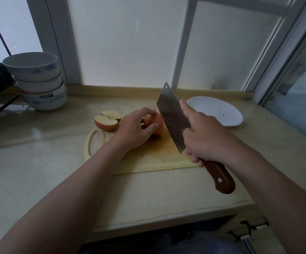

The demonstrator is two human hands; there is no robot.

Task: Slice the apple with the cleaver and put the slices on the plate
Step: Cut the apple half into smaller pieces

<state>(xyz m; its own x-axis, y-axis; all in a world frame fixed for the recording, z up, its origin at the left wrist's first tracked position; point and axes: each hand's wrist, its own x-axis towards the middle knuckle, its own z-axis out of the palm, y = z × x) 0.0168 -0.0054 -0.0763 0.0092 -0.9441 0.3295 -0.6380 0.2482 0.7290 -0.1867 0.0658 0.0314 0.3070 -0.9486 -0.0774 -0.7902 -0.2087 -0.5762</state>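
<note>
Task partly done. Two cut pieces lie at the cutting board's ten o'clock edge. The left hand curls its fingers over the remaining apple portion mid-board. The right hand wraps its fingers round the cleaver, blade just beside the fruit. The plate, at two o'clock, holds no slices. Beige stone table; stacked bowls at ten o'clock; frosted window behind.

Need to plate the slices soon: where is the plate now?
Head view: the plate sits on the counter at the right, beyond the cutting board, just behind the right hand gripping the cleaver.
</note>
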